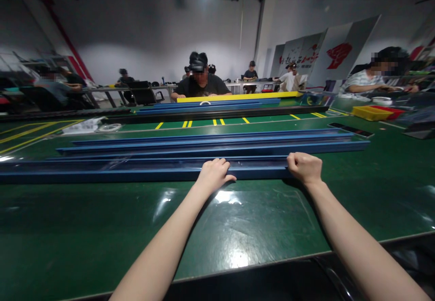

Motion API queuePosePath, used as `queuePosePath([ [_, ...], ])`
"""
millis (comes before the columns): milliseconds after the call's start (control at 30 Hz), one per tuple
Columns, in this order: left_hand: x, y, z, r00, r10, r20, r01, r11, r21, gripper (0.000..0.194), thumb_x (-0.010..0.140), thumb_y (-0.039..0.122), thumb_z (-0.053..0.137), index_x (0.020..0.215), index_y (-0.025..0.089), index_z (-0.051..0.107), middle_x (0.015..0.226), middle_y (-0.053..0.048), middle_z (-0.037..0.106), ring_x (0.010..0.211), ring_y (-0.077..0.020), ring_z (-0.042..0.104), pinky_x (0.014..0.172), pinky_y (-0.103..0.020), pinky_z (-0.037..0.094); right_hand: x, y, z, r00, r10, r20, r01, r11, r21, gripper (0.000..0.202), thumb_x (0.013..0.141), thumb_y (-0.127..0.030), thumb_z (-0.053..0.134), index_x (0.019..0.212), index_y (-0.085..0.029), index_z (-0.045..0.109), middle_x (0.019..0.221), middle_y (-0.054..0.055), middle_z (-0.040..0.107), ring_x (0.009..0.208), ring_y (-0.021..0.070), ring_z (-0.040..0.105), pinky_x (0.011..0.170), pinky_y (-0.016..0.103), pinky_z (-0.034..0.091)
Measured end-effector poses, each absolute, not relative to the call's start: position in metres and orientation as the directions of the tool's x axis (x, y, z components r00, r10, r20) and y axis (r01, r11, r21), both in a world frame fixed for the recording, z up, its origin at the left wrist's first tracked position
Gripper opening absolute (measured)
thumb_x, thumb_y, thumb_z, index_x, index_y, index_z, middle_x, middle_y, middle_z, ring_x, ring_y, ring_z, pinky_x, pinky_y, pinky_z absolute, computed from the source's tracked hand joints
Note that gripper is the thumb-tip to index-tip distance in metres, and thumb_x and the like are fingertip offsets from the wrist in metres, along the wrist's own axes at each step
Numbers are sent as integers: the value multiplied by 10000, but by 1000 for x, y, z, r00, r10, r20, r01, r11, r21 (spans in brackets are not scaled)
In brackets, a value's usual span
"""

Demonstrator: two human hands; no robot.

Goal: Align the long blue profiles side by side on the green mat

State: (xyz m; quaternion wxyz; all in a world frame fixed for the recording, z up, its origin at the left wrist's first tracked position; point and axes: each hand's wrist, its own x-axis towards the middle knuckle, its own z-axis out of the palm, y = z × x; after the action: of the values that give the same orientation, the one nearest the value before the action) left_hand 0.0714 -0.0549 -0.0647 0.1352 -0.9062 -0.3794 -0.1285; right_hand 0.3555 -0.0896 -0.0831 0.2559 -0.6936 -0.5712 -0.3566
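Note:
A long blue channel (163, 174) lies across the green table in front of me, with clear film inside it. My left hand (215, 174) grips its near wall right of the middle, fingers over the top edge and thumb on the near side. At its right end is my right hand (306, 167), curled into a fist against the end. Whatever the right fingers close on is hidden by the hand. Just behind lie several more blue channels (238, 148), side by side.
Farther back are a black bar (220, 113) and a yellow channel (238, 97), with a person (204, 81) behind it. A phone (350, 130) lies at right, near a yellow tray (370, 113). A white plastic bag (83, 126) is at left.

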Motion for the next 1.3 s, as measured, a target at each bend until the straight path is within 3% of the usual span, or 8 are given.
queuePosePath([
  [167,68,-53,-61,694,658,292,712,-688,-140,358,745,516,513,822,171,569,877,-31,601,860,-193,558,650,-259,417,351,-92,-80,130,659,741,970,-239,42,420,769,-324,329,445,-138,520,509,73,586,448,101,447,430,215,172],
  [333,59,-48,-55,691,685,231,711,-702,-47,304,761,478,514,858,197,578,909,-17,597,875,-181,559,638,-239,416,346,-93,-75,167,729,664,968,-250,31,455,785,-379,321,493,-146,580,543,81,608,471,115,479,436,215,165],
  [533,57,-45,-49,699,696,161,700,-713,46,277,769,450,510,870,204,585,901,-11,601,851,-177,566,640,-234,415,318,-87,-65,35,809,587,989,-112,95,473,809,-388,304,524,-161,606,593,67,635,514,118,521,454,224,166],
  [867,54,-44,-67,765,558,321,624,-766,-155,291,798,436,482,880,164,543,901,-42,588,859,-173,544,691,-255,419,254,-76,-52,-104,917,385,982,33,185,479,833,-387,280,628,-182,661,668,71,668,576,146,585,469,248,214],
  [1300,37,-47,-66,728,565,389,666,-718,-202,324,748,480,526,824,164,518,872,-33,575,834,-176,520,682,-264,399,249,-77,-64,-132,876,463,982,53,179,466,841,-353,269,654,-175,657,678,67,662,592,145,580,469,244,211],
])
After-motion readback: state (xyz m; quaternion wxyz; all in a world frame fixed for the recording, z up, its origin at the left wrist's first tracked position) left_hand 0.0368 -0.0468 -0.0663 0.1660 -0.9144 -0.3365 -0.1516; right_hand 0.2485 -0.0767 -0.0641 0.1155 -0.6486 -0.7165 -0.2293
